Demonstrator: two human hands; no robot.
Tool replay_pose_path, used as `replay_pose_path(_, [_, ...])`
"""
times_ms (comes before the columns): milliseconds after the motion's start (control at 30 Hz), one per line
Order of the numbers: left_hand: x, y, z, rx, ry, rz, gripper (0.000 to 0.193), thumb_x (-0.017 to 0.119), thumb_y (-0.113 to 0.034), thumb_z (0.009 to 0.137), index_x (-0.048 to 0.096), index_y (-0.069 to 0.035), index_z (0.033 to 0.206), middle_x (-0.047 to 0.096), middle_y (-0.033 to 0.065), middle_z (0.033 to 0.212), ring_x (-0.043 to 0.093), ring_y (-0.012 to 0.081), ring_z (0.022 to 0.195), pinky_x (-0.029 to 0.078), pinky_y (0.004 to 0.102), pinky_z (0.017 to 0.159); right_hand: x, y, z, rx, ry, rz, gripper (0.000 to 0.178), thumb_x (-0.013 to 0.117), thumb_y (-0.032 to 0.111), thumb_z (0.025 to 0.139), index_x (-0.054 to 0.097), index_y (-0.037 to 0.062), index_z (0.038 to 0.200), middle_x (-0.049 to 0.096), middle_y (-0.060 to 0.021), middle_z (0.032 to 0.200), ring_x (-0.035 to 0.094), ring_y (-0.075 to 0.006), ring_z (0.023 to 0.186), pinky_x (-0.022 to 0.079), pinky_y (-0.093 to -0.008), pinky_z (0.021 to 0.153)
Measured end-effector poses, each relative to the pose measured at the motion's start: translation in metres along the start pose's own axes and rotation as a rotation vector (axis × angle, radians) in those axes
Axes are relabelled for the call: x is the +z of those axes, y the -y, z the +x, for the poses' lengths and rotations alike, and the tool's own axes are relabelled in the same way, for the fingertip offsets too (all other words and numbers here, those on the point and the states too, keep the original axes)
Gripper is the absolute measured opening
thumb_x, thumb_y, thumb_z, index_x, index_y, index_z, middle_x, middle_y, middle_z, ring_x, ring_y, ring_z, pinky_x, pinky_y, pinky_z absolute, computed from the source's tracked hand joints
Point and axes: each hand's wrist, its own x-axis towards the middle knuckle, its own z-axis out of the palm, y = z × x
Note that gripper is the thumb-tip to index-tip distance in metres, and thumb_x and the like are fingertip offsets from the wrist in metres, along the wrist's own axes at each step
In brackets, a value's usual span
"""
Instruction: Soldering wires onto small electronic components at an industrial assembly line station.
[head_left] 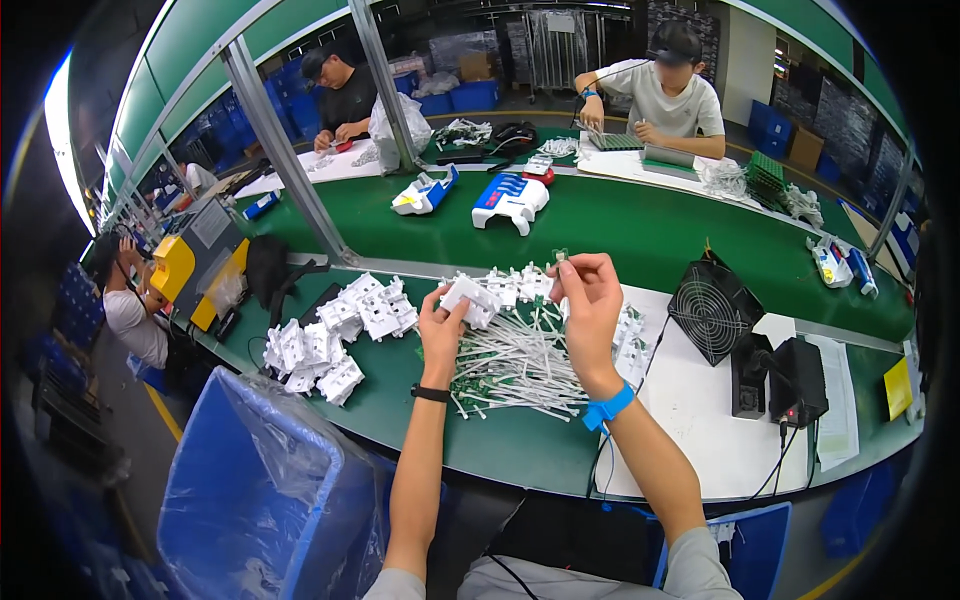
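The tiny part (561, 256) pinched in the right hand (590, 305) is too small to identify.

Left of your hands: housings (325, 335) on the bench (520, 455)
Right: fan (713, 307)
Below-left: bin (262, 492)

A white plastic housing (467, 297), blocky and tilted, sits pinched in the left hand (441, 325) above the green surface (520, 450). A tiny pale-green part (561, 256) is held upright at the right hand's (590, 300) fingertips, just beside it.
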Motion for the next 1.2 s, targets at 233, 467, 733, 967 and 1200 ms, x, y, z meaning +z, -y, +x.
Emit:
replay_pose_path(233, [0.032, -0.032, -0.023, 0.083, 0.082, -0.069, 0.019, 0.068, -0.01, 0.095, 0.063, -0.001, 0.112, 0.07, 0.0028, 0.1, 0.065, 0.0075, 0.085, 0.049, 0.021, 0.071, -0.003, 0.015, 0.0, -0.195, 0.216, -0.419, 0.01, 0.072, 0.009, 0.089, 0.068, 0.0006, 0.091, 0.067, -0.0042, 0.085, 0.061, -0.0132, 0.078, 0.048, -0.028, 0.072])
replay_pose_path(467, [0.066, -0.049, -0.046, 0.019, -0.058, -0.246, 0.03, 0.069, -0.014, 0.096, 0.052, -0.004, 0.118, 0.069, 0.0079, 0.103, 0.07, 0.0153, 0.087, 0.059, 0.0301, 0.072, -0.033, 0.002, -0.001, 0.163, 0.166, -0.256, 0.012, 0.072, 0.011, 0.092, 0.069, -0.0007, 0.091, 0.068, -0.0028, 0.082, 0.061, -0.0088, 0.075, 0.048, -0.0235, 0.07])
replay_pose_path(733, [0.097, -0.055, -0.068, 0.117, -0.072, -0.232, 0.029, 0.071, -0.018, 0.096, 0.051, -0.005, 0.112, 0.067, 0.0061, 0.102, 0.069, 0.0146, 0.088, 0.058, 0.0274, 0.069, -0.044, 0.013, 0.005, 0.524, 0.301, -0.032, 0.014, 0.072, 0.015, 0.093, 0.073, 0.0021, 0.096, 0.067, 0.002, 0.084, 0.052, -0.0063, 0.079, 0.041, -0.0233, 0.075])
replay_pose_path(967, [0.098, -0.061, -0.074, 0.184, -0.104, -0.336, 0.027, 0.068, -0.016, 0.097, 0.05, -0.006, 0.114, 0.066, 0.0059, 0.103, 0.068, 0.014, 0.093, 0.06, 0.0283, 0.072, -0.046, 0.009, 0.003, 0.584, 0.319, 0.011, 0.015, 0.071, 0.017, 0.094, 0.073, 0.0027, 0.095, 0.059, 0.0052, 0.078, 0.048, -0.0059, 0.072, 0.038, -0.0222, 0.067])
replay_pose_path(1200, [0.092, -0.066, -0.075, 0.172, -0.053, -0.203, 0.03, 0.07, -0.021, 0.097, 0.05, -0.006, 0.113, 0.066, 0.005, 0.104, 0.068, 0.0122, 0.088, 0.057, 0.0253, 0.068, -0.045, 0.017, 0.002, 0.441, 0.344, -0.016, 0.013, 0.072, 0.015, 0.093, 0.071, 0.0015, 0.093, 0.058, 0.004, 0.074, 0.047, -0.006, 0.068, 0.038, -0.0226, 0.063])
